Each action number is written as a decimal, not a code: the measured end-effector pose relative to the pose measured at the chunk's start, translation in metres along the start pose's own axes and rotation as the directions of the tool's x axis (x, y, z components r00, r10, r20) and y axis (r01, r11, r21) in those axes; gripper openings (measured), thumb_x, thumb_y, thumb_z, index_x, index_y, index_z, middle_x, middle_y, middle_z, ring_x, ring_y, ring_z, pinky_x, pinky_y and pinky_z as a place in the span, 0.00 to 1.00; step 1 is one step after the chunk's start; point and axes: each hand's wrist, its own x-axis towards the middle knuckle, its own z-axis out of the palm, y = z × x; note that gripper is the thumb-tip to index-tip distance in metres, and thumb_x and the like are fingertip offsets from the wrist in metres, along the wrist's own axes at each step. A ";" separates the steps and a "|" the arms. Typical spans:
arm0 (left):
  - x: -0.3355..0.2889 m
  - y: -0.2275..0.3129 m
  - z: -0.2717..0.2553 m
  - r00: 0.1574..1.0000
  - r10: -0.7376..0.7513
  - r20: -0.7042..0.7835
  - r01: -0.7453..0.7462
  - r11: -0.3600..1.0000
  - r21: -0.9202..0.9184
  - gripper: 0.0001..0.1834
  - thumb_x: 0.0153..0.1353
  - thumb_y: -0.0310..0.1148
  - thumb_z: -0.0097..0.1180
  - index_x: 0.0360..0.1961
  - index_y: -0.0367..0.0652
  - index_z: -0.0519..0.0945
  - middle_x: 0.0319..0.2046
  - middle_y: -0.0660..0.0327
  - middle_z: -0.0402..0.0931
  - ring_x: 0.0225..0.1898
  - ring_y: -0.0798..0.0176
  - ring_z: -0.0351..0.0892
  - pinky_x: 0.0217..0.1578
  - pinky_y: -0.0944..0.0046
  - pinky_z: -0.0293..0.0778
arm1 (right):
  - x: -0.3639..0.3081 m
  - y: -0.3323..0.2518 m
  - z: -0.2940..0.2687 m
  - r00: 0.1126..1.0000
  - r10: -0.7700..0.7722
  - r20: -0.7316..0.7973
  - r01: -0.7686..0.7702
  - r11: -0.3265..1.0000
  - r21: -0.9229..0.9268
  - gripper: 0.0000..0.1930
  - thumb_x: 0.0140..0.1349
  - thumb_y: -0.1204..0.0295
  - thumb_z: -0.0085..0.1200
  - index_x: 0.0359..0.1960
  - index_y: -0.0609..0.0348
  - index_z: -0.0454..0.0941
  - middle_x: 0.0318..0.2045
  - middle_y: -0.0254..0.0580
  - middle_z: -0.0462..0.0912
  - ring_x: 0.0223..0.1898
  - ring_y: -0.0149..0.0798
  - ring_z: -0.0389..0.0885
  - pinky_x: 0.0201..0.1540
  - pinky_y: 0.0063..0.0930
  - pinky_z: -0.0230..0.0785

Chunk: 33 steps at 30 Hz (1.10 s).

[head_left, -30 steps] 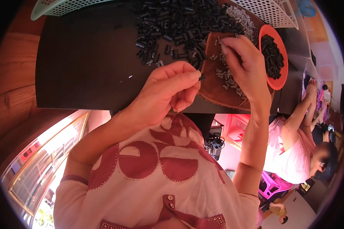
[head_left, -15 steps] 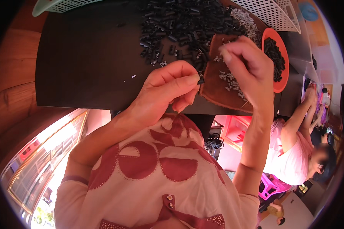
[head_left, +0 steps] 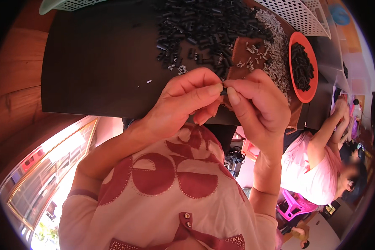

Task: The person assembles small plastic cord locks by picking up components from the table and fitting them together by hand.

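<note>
left hand (head_left: 191,93) and right hand (head_left: 260,102) pinch 1 small black piece (head_left: 224,91) together over a smooth, dark table (head_left: 100,75); beyond them lie coiled metal springs (head_left: 275,50) and heaped black tubes (head_left: 204,25); to their right, an orange bowl (head_left: 305,97) and a co-worker (head_left: 314,173) in pink.

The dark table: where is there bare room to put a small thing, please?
The table's left part is mostly bare, bordered by the green basket above, black tubes and the left hand to the right; a white scrap lies there. It is crowded farther right: tubes, springs on and around the brown cloth, then the orange bowl.
</note>
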 end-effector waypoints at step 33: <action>-0.017 0.009 -0.016 0.996 -0.049 -0.071 0.059 0.988 0.139 0.11 0.69 0.35 0.45 0.35 0.39 0.74 0.21 0.64 0.71 0.19 0.75 0.65 0.20 0.76 0.60 | 0.071 0.065 0.009 0.987 -0.011 0.159 0.089 0.866 -0.492 0.06 0.57 0.79 0.55 0.37 0.61 0.77 0.26 0.40 0.71 0.26 0.39 0.73 0.29 0.28 0.65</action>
